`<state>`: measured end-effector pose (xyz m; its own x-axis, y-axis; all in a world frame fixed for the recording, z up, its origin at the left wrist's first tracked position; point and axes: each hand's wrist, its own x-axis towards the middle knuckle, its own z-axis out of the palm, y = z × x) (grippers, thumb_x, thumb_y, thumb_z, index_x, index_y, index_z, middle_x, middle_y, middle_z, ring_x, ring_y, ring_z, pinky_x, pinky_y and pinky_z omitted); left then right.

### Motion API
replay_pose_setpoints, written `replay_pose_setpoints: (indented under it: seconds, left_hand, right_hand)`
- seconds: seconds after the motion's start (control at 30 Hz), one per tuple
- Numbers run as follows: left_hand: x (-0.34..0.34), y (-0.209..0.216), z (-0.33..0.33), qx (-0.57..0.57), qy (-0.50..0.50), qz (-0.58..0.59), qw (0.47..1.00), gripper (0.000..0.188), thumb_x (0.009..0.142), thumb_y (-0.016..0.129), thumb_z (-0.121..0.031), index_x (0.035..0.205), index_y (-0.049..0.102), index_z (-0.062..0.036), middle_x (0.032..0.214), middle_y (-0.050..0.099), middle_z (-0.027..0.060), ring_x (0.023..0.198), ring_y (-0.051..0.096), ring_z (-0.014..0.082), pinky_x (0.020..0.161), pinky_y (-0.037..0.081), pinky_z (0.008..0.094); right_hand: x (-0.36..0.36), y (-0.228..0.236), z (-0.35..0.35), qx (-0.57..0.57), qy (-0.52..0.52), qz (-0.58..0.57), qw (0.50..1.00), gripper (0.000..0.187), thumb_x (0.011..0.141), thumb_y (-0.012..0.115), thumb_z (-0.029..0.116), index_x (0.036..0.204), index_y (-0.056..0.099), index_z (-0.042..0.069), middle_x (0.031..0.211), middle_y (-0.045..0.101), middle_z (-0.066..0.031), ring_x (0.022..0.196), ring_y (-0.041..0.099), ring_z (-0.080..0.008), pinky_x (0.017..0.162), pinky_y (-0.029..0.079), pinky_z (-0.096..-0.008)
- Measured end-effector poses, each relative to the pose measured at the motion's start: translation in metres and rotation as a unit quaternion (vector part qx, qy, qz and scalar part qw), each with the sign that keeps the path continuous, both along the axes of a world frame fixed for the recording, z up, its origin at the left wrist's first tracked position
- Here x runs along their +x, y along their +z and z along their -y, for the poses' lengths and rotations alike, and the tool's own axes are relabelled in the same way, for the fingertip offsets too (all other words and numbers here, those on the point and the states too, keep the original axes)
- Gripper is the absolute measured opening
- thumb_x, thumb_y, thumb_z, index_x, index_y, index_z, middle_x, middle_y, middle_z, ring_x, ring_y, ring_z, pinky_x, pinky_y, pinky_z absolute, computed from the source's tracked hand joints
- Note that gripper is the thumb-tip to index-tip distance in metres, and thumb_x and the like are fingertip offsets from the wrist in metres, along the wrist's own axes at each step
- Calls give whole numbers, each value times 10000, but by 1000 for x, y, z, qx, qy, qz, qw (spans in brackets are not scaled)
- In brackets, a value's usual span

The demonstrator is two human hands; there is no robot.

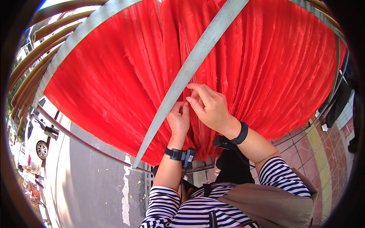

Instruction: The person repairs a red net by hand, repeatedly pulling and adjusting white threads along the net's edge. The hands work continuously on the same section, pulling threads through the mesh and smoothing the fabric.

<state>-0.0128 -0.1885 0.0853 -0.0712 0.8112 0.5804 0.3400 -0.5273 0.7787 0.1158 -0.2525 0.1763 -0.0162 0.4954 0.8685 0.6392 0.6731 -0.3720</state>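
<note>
A large spread of red pleated sheeting point(125, 76), cloth or thin plastic, fans out before me, its folds gathered close together near my body. Both hands are at the middle folds. My left hand point(179, 121) is closed against the red material, its fingers partly hidden behind a slanting grey metal bar point(182, 78). Just right of the bar, my right hand point(211, 106) has curled fingers, thumb and index tips close to the left thumb. Thin pale threads run down the folds beside these fingertips. Whatever either hand pinches is too small to make out.
A curved grey rim point(70, 41) borders the red sheeting, with several brown curved poles point(34, 57) outside it at left. Beyond lie a grey road point(95, 182) and a white car point(36, 146). Red paving point(300, 152) with a yellow strip is at right, near dark-clothed legs.
</note>
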Motion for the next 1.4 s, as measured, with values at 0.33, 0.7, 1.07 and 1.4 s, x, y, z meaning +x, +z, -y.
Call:
replay_pose_setpoints:
  seconds: [0.33, 0.7, 1.07, 1.4]
  left_hand:
    - [-9, -4, 1, 19, 40, 49, 998, 135, 920, 716, -99, 890, 694, 31, 829, 646, 103, 765, 623, 218, 715, 494, 319]
    - [-4, -11, -2, 10, -3, 10, 1000, 128, 941, 701, -100, 925, 699, 27, 809, 650, 94, 739, 625, 171, 692, 499, 298]
    - [-5, -26, -14, 44, 26, 17, 999, 183, 977, 684, -143, 993, 707, 38, 764, 679, 68, 723, 594, 111, 688, 508, 279]
    - [-4, -23, -11, -31, -3, 113, 993, 187, 987, 665, -148, 972, 707, 34, 719, 674, 66, 613, 605, 107, 595, 501, 265]
  right_hand:
    - [29, 2, -26, -59, -115, -22, 991, 517, 933, 656, 93, 1422, 498, 47, 1111, 694, -155, 790, 707, -328, 679, 569, -397]
    - [29, 10, -25, 13, -109, -66, 992, 380, 898, 691, 45, 1264, 590, 50, 969, 636, -116, 667, 638, -251, 585, 516, -357]
    - [36, 0, -34, 26, -132, -9, 991, 151, 896, 706, 94, 962, 612, -4, 842, 601, -160, 683, 623, -349, 578, 485, -421]
    - [64, -16, -32, -19, -147, -50, 988, 135, 912, 696, 115, 940, 604, 20, 763, 622, -153, 665, 636, -343, 574, 491, -420]
